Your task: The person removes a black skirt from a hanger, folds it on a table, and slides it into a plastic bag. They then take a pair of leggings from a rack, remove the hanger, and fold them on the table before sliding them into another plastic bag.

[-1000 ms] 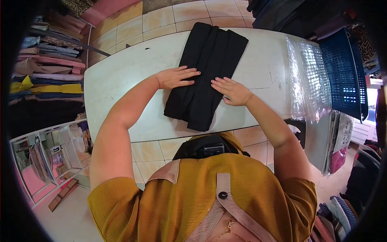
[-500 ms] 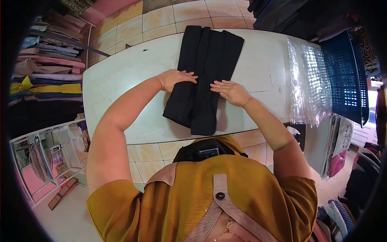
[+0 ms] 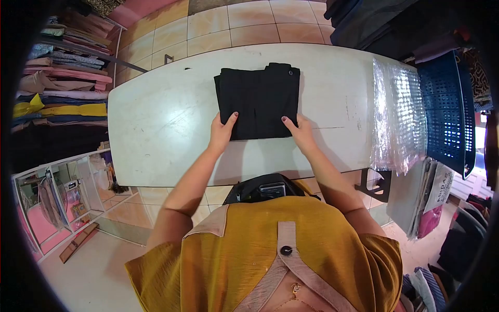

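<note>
– Holding what, and where?
– Holding a folded black garment (image 3: pixel 257 101) over the pale worktop (image 3: pixel 161 119), gripped near the two corners closest to the body, by the left hand (image 3: pixel 221 132) at one side and the right hand (image 3: pixel 303 132) at the other.
– Curled how tightly?
– Curled partway, laying each thumb on top of the cloth just inside the side edge; keeping the other fingers at the sides and mostly out of sight, so impossible to tell how far bent.
– Lying where, compared with the hands?
– Lying between them, touching both, and reaching well beyond the thumbs on the far side, with a small button (image 3: pixel 290 73) near the far right corner.
– Touching the worktop or lifted?
– Impossible to tell from above.
– Near anything else?
– Well apart from the clear plastic sheets (image 3: pixel 397 114) and blue basket (image 3: pixel 448 117) on the right.
</note>
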Tool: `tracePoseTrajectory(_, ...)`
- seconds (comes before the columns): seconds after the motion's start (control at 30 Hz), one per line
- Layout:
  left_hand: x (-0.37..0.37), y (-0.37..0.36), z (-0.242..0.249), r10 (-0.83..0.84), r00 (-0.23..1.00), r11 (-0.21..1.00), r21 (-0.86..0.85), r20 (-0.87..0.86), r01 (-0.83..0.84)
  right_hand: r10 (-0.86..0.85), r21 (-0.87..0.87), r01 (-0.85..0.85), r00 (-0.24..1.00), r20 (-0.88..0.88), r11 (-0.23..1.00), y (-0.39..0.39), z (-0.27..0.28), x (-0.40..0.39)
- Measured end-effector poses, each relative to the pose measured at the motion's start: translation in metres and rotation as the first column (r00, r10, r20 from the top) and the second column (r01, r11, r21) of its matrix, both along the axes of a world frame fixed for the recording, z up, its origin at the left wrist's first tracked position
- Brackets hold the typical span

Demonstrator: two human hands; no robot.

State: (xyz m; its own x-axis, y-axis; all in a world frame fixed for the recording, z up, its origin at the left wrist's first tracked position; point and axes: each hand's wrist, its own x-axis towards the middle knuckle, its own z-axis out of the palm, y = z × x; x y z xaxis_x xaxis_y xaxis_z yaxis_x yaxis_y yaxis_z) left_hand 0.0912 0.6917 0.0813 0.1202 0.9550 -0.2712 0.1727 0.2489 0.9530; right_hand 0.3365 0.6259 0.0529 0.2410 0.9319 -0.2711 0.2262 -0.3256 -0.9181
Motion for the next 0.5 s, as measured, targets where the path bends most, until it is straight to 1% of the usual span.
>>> tracePoseTrajectory(0.03,0.003,-0.002,0.006,0.002,1.0,1.0,-0.004,-0.001,-0.002,0.002,-0.004,-0.002,1.0,-0.001,1.0,0.001,0.005,-0.004)
tracePoseTrajectory(0.1,0.009,-0.006,0.02,0.074,0.977,0.994,-0.062,-0.199,-0.088,-0.179,-0.018,0.18,0.983,0.043,0.984,0.005,0.028,-0.008)
tracePoseTrajectory(0.13,0.012,-0.004,0.025,0.08,0.977,0.993,-0.066,-0.198,-0.095,-0.172,-0.022,0.173,0.984,0.045,0.985,0.011,0.04,-0.005)
tracePoseTrajectory(0.2,0.017,0.0,0.03,0.156,0.934,0.988,0.068,-0.32,-0.142,-0.171,0.012,0.173,0.959,0.227,0.985,0.024,0.058,0.0)
tracePoseTrajectory(0.23,0.019,0.005,0.028,0.159,0.934,0.987,0.064,-0.32,-0.146,-0.166,0.009,0.169,0.959,0.228,0.986,0.033,0.055,0.001)
tracePoseTrajectory(0.3,0.023,0.016,0.023,0.23,0.906,0.973,0.118,-0.354,-0.2,-0.226,0.18,0.178,0.929,0.292,0.967,0.054,0.045,0.004)
tracePoseTrajectory(0.33,0.024,0.024,0.017,0.233,0.906,0.972,0.115,-0.354,-0.205,-0.221,0.177,0.174,0.93,0.294,0.969,0.065,0.039,0.005)
tracePoseTrajectory(0.4,0.022,0.036,0.0,0.269,0.955,0.958,0.136,-0.125,-0.252,-0.158,0.087,0.14,0.953,0.258,0.986,0.084,0.027,0.005)
tracePoseTrajectory(0.43,0.021,0.038,-0.005,0.275,0.953,0.956,0.137,-0.124,-0.258,-0.153,0.088,0.134,0.954,0.259,0.987,0.088,0.022,0.004)
tracePoseTrajectory(0.5,0.019,0.04,-0.016,0.311,0.946,0.95,0.056,-0.091,-0.307,-0.19,0.017,0.19,0.981,-0.036,0.982,0.095,0.011,0.002)
